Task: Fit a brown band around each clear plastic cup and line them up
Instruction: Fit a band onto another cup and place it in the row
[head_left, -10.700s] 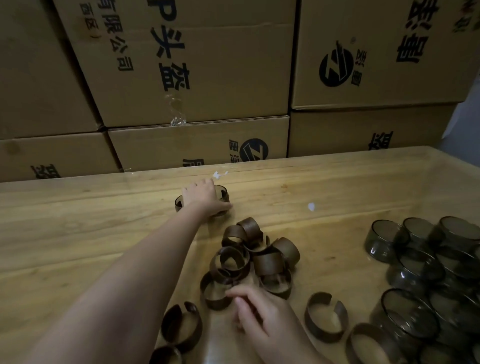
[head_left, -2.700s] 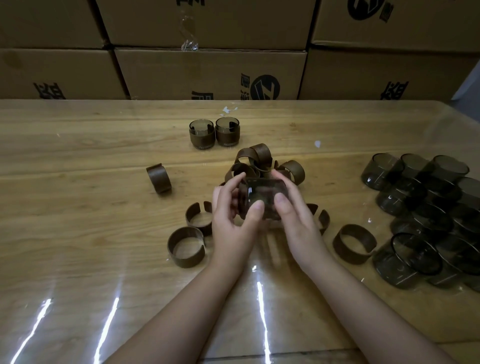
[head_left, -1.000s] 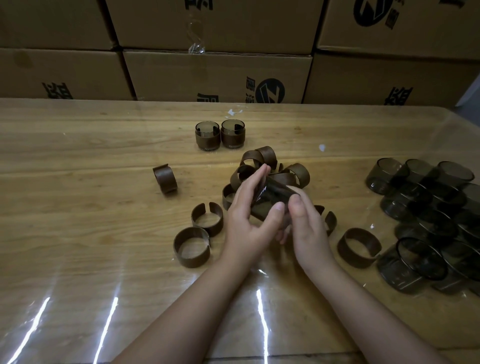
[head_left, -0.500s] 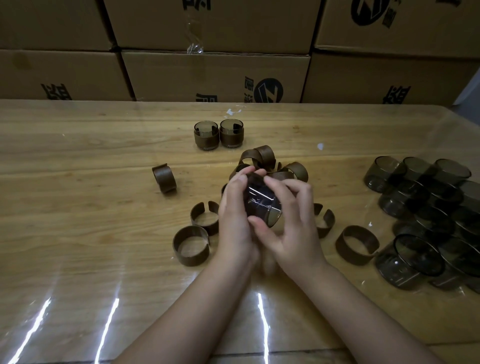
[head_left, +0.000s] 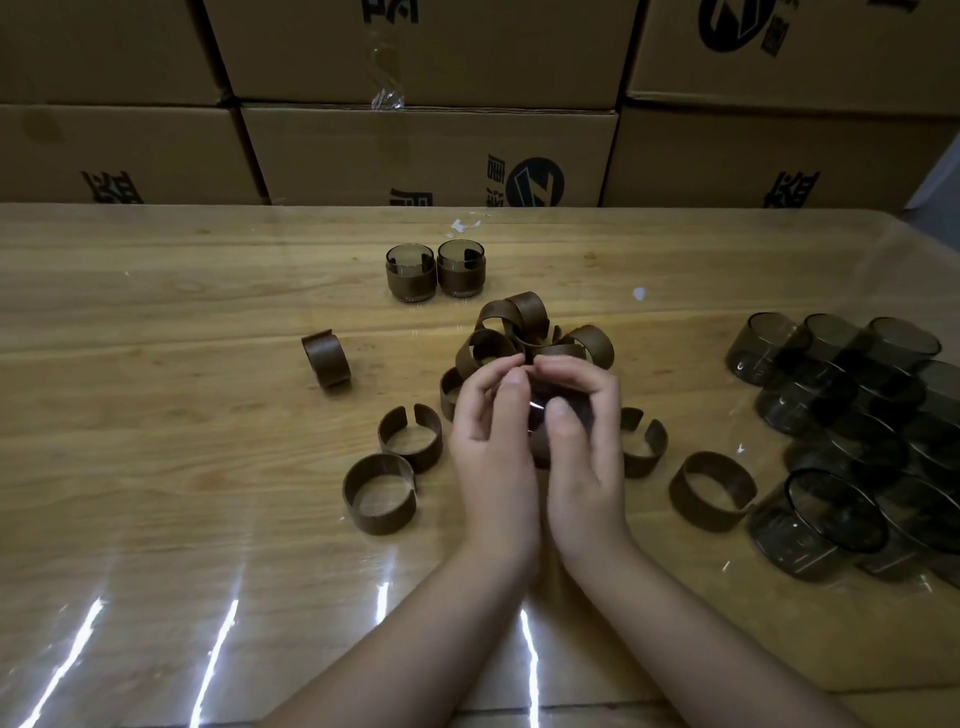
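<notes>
You have two banded cups (head_left: 435, 270) toward the table's (head_left: 156, 467) far edge — loose bands (head_left: 530, 332) mid-table, bare cups (head_left: 852, 426) by the right edge.

Wooden table (head_left: 156, 415) under glossy clear film, streaked with glare. Loose bands (head_left: 379, 501) matt brown, leather-like. Smoky clear plastic cups (head_left: 831, 519), smooth, shiny. Cardboard boxes (head_left: 426, 150) matt, printed.

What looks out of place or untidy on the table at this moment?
One brown band stands on its edge alone, left of the band pile. The unbanded cups on the right lie tipped and heaped, not upright like the two banded cups. White scraps lie behind those. Nothing looks broken.
</notes>
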